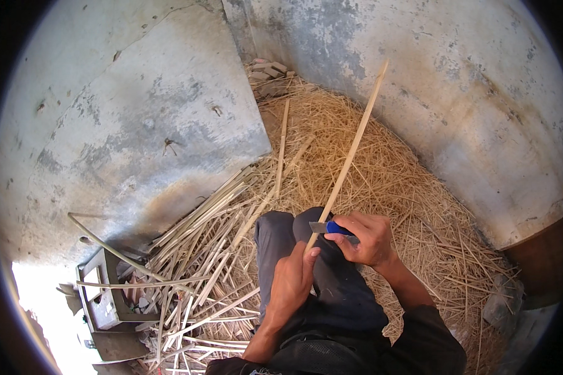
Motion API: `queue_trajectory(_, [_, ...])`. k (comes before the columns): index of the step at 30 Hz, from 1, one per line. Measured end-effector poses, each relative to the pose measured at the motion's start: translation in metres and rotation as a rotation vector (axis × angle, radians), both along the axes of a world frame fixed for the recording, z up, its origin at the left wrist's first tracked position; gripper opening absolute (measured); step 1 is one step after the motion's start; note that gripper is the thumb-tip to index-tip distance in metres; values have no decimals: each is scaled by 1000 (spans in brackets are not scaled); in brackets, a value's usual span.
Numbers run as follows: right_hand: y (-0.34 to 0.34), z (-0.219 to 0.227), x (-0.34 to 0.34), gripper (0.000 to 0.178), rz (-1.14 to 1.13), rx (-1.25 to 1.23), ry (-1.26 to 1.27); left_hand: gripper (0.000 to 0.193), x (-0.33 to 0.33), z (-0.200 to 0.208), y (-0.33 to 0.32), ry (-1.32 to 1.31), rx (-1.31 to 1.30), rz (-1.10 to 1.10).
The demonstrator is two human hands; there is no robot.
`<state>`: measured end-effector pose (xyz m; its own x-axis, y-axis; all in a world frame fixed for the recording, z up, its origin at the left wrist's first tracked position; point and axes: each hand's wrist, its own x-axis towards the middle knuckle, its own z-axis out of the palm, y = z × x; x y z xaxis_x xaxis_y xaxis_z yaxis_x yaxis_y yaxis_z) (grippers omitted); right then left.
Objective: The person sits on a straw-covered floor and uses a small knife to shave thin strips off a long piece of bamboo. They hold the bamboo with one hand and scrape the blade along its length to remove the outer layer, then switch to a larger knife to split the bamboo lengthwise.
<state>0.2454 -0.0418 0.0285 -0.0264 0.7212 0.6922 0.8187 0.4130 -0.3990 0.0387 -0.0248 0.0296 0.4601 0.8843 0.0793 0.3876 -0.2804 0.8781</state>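
Observation:
A long, pale strip of bamboo [350, 153] slants up and away over my lap, its far end tapering near the right wall. My left hand [289, 279] is closed around its near end, thumb lying along the strip. In my right hand [367, 237] I grip a knife [338, 229] with a blue handle. Its short, wide grey blade [318, 227] lies across the strip just beyond my left thumb. The lowest end of the strip is hidden in my left hand.
Split strips [213, 250] lie piled to the left of my dark trousers. Thin shavings [338, 137] cover the floor ahead and to the right. Stained walls [150, 94] close in on both sides. A box-like frame [103, 294] stands at lower left; bricks [269, 70] sit in the far corner.

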Motion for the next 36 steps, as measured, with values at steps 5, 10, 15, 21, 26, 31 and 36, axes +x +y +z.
queue_trajectory(5, [7, 3, 6, 28, -10, -1, -8, 32, -5, -6, -2, 42, 20, 27])
queue_trajectory(10, [16, 0, 12, 28, -36, 27, 31, 31, -12, -14, -5, 103, 59, 49])
queue_trajectory(15, [31, 5, 37, 30, -87, 68, 16, 30, -23, -19, -16, 135, 16, 49])
queue_trajectory(21, [55, 9, 94, 34, -280, 65, 73, 29, -38, -32, -35, 212, -26, 34])
queue_trajectory(26, [72, 3, 105, 34, -276, 89, 109, 29, -41, -40, -37, 214, -28, 49])
queue_trajectory(31, [81, -3, 116, 37, -255, -66, 104, 29, -52, -43, -39, 234, -67, 55])
queue_trajectory(36, [81, -3, 110, 38, -264, -85, 134, 33, -55, -46, -35, 182, -89, 29])
